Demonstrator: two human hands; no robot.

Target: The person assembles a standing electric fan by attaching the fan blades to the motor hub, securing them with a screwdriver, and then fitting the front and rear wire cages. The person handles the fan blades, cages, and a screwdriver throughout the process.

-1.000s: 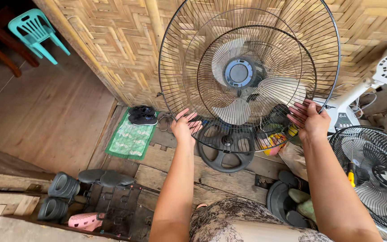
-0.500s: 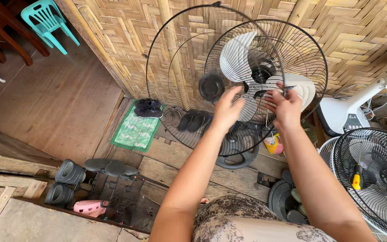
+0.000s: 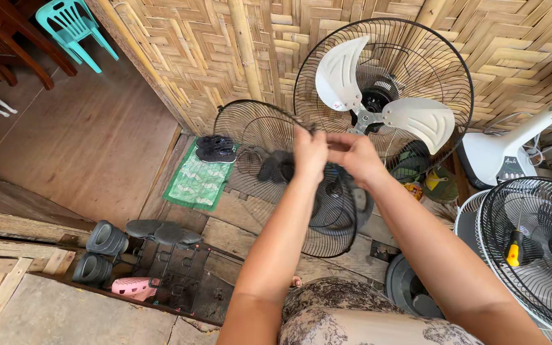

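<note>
Floor (image 3: 97, 147): worn wooden planks | wall (image 3: 225, 45): woven bamboo | left hand (image 3: 310, 152), right hand (image 3: 352, 153): grip clenched on fan guard (image 3: 282, 172)

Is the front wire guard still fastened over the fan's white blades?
No, the front wire guard is off and held in both hands, so the white blades stand bare against the rear cage.

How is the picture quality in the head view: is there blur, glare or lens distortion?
Head view: even daylight, no strong glare; hands and the black fan guard look reasonably sharp; the white fan blades are crisp; wide-angle distortion bends the bamboo wall and stretches the forearms at the lower edge.
</note>
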